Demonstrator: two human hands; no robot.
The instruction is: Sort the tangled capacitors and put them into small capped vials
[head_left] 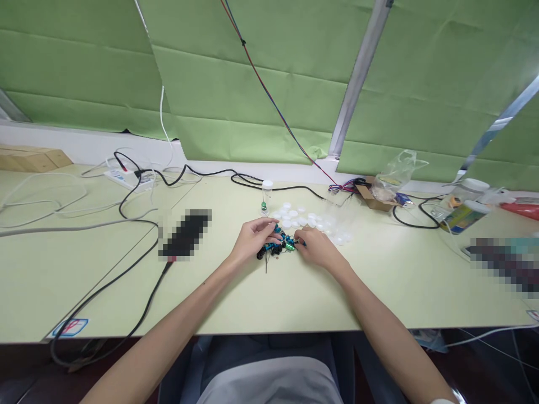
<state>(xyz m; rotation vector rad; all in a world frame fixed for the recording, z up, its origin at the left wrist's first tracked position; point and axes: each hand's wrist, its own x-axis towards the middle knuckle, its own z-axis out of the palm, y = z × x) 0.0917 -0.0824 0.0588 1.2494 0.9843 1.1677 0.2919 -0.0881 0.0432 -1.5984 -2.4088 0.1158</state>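
A small heap of blue, green and black capacitors (281, 244) with thin wire legs lies on the pale green table (269, 292). My left hand (253, 238) rests at the heap's left side, fingers curled over several of the parts. My right hand (315, 247) sits at the heap's right side and pinches a green capacitor (290, 247) between thumb and fingertips. Just behind the heap lie several white round caps (301, 219), and a small clear vial with a white lid (266, 196) stands upright behind them.
Black and white cables (138, 191) and a power strip (126, 178) cover the left of the table. A blurred dark object (185, 234) lies left of my hands. A cardboard box with a plastic bag (383, 188) and bottles (465, 210) stand at the right. Green sheets hang behind.
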